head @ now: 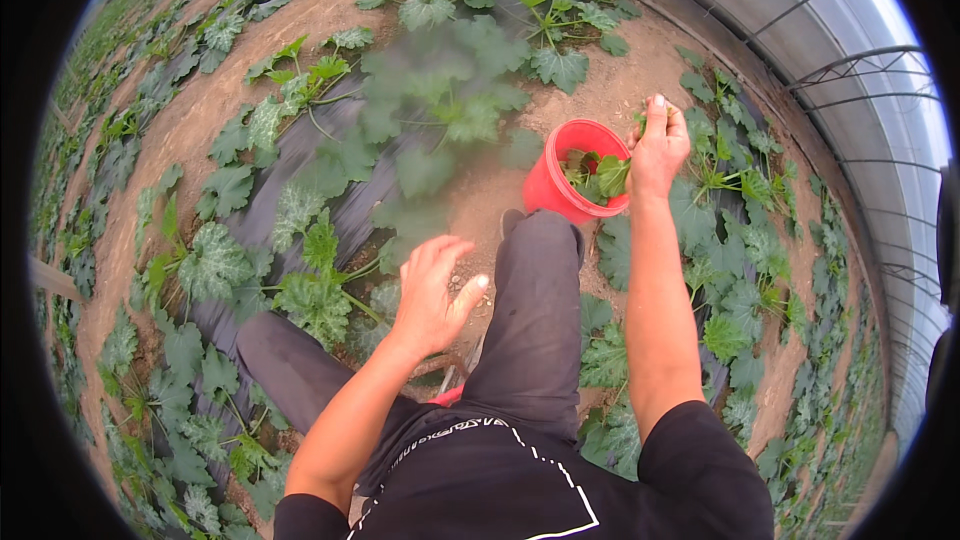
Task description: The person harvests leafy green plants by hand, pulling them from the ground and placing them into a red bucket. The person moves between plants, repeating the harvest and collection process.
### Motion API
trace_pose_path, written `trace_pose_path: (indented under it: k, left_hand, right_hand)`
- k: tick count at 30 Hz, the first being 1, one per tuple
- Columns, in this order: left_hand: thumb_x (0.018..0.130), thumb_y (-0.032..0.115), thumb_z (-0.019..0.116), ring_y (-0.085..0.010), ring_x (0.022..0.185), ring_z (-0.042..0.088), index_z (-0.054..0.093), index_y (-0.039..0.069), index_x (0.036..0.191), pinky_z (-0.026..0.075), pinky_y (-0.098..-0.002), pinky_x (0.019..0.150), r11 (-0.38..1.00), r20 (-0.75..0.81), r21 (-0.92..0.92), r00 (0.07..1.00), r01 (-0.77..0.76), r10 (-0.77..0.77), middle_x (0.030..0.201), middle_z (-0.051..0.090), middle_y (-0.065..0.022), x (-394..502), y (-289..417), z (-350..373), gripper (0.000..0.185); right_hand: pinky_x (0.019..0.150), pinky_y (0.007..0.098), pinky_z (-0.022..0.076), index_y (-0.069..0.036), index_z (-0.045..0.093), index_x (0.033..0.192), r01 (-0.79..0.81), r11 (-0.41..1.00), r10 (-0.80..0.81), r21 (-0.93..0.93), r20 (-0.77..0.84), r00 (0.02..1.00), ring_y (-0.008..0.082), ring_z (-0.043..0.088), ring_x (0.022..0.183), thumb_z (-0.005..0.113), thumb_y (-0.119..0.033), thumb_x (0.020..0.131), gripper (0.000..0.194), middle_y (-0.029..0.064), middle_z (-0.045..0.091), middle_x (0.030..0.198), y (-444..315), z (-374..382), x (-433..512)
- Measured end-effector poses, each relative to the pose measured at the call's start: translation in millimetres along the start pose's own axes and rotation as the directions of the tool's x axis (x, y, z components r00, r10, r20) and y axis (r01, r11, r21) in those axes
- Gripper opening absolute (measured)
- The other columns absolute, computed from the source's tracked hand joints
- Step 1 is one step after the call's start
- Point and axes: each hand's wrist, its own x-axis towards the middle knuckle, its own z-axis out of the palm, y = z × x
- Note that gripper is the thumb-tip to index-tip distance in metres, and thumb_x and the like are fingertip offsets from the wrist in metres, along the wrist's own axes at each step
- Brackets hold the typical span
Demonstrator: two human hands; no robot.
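Note:
My right hand (658, 136) is raised at the right rim of a red plastic bucket (553, 178), its fingers closed on a small bit of green plant. Inside the bucket lie green leaves (596, 176), one of them near my right wrist. My left hand (437, 296) hangs over the soil between my knees, its fingers apart and nothing in it. A leafy squash-type plant (315, 292) grows just left of that hand. Another such plant (450, 105), partly blurred, stands ahead, left of the bucket.
Black plastic mulch film (262, 195) covers the bed at left. Bare soil paths (165, 135) run between rows of plants. More leafy plants (739, 270) grow right of my right arm. The greenhouse's metal-framed plastic wall (847, 75) curves along the right.

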Motion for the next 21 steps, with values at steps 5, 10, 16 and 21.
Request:
trace_pose_path:
  k: [5,10,16,21]
  left_hand:
    - [0.091,0.044,0.073,-0.0366,0.122,0.058,0.067,0.003,0.127,0.044,-0.0473,0.104,0.975,0.371,0.2,0.914,0.093,-0.164,0.132,0.06,-0.0175,-91.7,-6.3,13.0,0.055]
    - [0.092,0.039,0.07,-0.0344,0.083,0.072,0.07,0.008,0.092,0.058,-0.0476,0.071,0.913,0.265,0.407,0.951,0.042,-0.162,0.093,0.073,-0.0115,-110.6,-14.3,33.7,0.031]
    - [0.094,0.035,0.067,-0.037,0.083,0.073,0.072,0.007,0.095,0.058,-0.0494,0.075,0.909,0.298,0.391,0.915,0.143,-0.272,0.091,0.074,-0.0145,-106.1,-18.8,31.9,0.028]
    - [0.093,0.035,0.067,-0.0384,0.085,0.073,0.072,0.006,0.097,0.058,-0.0503,0.076,0.899,0.243,0.381,0.915,0.216,-0.322,0.094,0.074,-0.0158,-108.6,-16.9,31.8,0.03]
  right_hand:
    - [0.108,0.0427,0.0486,-0.014,0.07,0.136,-0.016,0.482,0.189,-0.876,0.086,0.978,0.0364,0.064,0.127,0.069,-0.057,0.09,0.063,0.022,0.068,0.133,78.9,-68.5,48.7]
    - [0.078,0.0315,0.057,0.0,0.076,0.119,-0.141,0.83,0.219,-0.54,0.083,0.972,0.0151,0.074,0.085,0.069,-0.028,0.099,0.035,0.0102,0.079,0.099,138.5,-140.1,-26.7]
    - [0.06,0.0278,0.0565,0.0,0.074,0.106,-0.449,0.644,0.591,-0.619,0.03,0.806,0.0128,0.069,0.067,0.069,-0.022,0.101,0.023,0.004,0.072,0.083,213.0,-240.3,-186.8]
    - [0.056,0.0281,0.055,-0.002,0.074,0.101,-0.563,0.539,0.745,-0.627,0.041,0.666,0.0125,0.067,0.063,0.066,-0.02,0.102,0.019,0.0042,0.072,0.082,238.5,-285.4,-290.9]
